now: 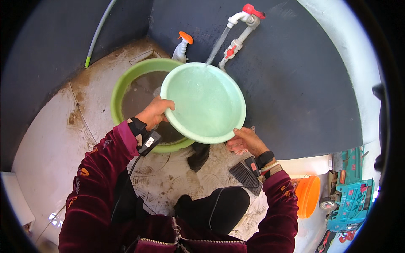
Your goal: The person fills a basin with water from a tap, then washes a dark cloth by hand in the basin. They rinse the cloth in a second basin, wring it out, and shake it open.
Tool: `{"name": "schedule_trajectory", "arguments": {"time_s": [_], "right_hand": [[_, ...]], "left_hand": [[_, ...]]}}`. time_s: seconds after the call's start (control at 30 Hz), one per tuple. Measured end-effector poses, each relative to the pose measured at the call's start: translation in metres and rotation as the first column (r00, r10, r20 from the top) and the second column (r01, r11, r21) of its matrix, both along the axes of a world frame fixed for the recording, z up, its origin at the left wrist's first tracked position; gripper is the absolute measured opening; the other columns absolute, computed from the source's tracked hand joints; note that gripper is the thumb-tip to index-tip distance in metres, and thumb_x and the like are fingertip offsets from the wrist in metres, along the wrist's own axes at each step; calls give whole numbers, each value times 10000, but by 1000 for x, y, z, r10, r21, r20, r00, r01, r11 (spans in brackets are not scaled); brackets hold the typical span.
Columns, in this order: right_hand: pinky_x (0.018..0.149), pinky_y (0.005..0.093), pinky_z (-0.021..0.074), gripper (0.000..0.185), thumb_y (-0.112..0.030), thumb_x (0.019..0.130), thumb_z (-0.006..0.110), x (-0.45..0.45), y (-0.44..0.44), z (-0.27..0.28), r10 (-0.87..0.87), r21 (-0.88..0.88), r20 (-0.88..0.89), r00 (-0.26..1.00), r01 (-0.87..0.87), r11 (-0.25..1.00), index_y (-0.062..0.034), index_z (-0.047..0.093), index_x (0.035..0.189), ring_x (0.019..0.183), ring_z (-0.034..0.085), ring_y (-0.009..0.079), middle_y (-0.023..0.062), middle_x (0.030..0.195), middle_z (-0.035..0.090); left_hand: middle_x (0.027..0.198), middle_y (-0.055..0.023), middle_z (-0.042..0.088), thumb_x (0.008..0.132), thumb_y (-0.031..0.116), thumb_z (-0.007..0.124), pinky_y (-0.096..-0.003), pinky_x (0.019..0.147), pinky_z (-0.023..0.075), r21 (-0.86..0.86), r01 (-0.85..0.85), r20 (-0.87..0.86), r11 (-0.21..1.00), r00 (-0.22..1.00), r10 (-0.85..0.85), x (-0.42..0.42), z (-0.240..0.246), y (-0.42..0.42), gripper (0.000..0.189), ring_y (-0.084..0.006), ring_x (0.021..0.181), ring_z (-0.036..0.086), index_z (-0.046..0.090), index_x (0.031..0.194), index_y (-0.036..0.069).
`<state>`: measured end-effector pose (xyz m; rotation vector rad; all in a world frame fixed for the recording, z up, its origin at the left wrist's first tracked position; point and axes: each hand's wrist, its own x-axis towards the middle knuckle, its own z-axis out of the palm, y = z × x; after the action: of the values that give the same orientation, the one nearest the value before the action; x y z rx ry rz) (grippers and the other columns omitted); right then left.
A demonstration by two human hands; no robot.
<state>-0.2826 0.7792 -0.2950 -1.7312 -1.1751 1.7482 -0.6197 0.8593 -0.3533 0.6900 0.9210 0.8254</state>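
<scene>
A pale green plastic basin (202,102) is held up between my hands, with water from a white tap (237,19) running into it. My left hand (155,112) grips its left rim, thumb over the edge. At its lower right rim is my right hand (250,140), thumb on top, with a pinkish cloth (237,146) beside the fingers. Below the basin, partly hidden by it, a larger green tub (118,95) holds murky brown water. The tap has a red handle (254,11).
A white spray bottle with an orange head (181,49) stands behind the tub. A dark-bristled brush or broom head (246,175) lies below my right hand. An orange bucket (307,196) and a toy-like or distant teal truck (351,196) are at right. Dark walls enclose the dirty tiled floor (171,180).
</scene>
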Motion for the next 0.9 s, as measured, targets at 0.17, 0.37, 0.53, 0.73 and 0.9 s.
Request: {"name": "schedule_trajectory", "arguments": {"time_s": [0.17,0.37,0.53,0.73,0.9], "right_hand": [[567,267,493,303,-336,888,574,3,23,41,368,9,497,786,-429,903,-37,612,921,668,613,115,40,705,623],[708,339,501,348,-229,859,617,-30,127,158,-543,838,511,666,-527,143,-75,505,1151,817,640,222,141,1030,615],[790,435,477,402,-364,889,509,-91,194,220,-665,702,588,461,-699,136,-79,501,1173,906,622,354,177,1006,631],[814,436,477,319,-314,865,514,-132,209,224,-725,630,665,177,-655,418,-79,567,1075,925,628,344,160,970,657],[850,415,477,313,-298,817,581,-151,217,231,-709,642,693,126,-555,529,-87,631,1043,993,617,328,161,1038,649]], "left_hand": [[1086,-200,508,675,-33,496,-471,637,578,57,-6,37,998,999,4,-1,-7,0,633,-339,892,609,330,1285,-35],[1085,-195,527,674,-46,496,-468,644,583,71,2,-41,997,999,1,3,0,1,626,-330,898,623,366,1285,-8],[1070,-183,541,675,-32,514,-446,624,585,66,-20,-10,998,1000,21,4,1,-1,588,-307,873,629,404,1252,-18],[1039,-168,548,682,-13,512,-423,589,583,44,-62,2,997,998,62,2,0,-9,553,-280,837,630,426,1228,-19],[1002,-151,556,661,-5,517,-454,599,572,110,-46,58,993,998,39,2,3,-11,553,-297,830,627,437,1208,-5]]}}
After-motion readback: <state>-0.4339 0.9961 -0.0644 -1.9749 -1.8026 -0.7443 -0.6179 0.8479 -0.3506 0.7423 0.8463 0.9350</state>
